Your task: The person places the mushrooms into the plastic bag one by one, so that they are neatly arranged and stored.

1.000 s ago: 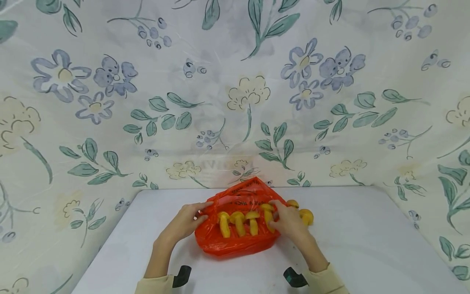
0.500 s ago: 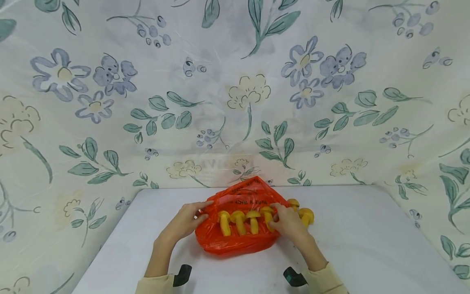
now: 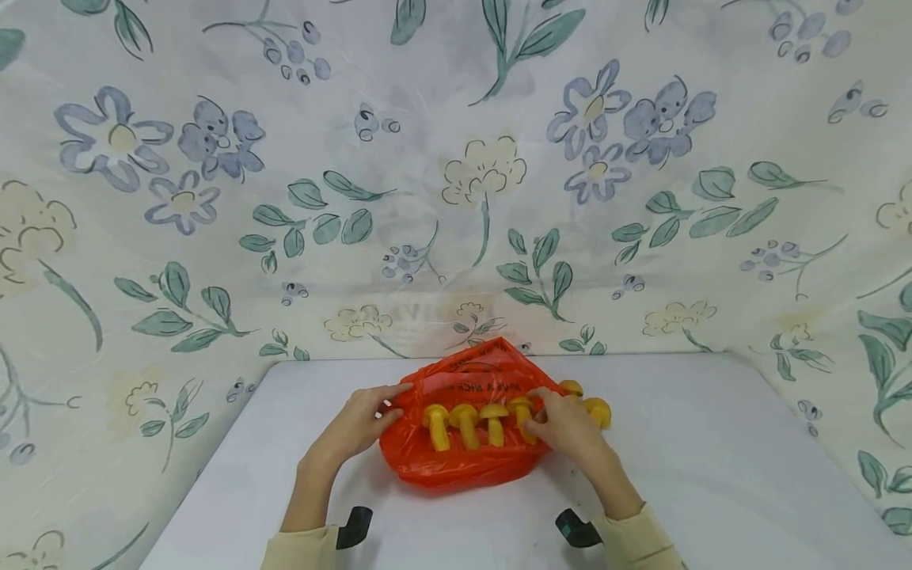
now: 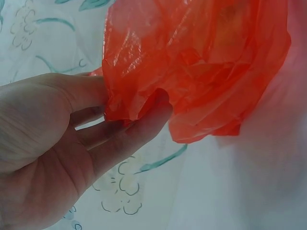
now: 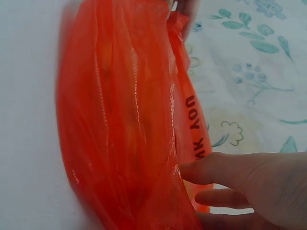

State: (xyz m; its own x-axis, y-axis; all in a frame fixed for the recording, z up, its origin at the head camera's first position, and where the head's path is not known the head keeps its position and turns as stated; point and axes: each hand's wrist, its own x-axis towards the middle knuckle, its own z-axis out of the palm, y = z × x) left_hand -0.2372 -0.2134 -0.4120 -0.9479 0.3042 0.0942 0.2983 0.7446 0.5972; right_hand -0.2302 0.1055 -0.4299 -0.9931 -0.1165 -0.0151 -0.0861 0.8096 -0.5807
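While the thumb and fingers of the left hand [image 3: 359,422] pinch one side of the red bag [image 3: 463,475], the right hand [image 3: 573,426] pinches the other side. I think they hold both sides so the bag's mouth does not flop shut. Four yellow mushrooms [image 3: 466,426] sit in a row in the mouth, with their caps toward the flowery cloth [image 3: 313,134]. The last one is right by the right fingers, and I can't tell if they touch it. The bag sits on the white table [image 3: 712,459]. Two more mushrooms [image 3: 597,412] lie past the right hand, which hides part of them. Each sleeve [image 3: 299,554] has a black thing [image 3: 354,526] beside it.
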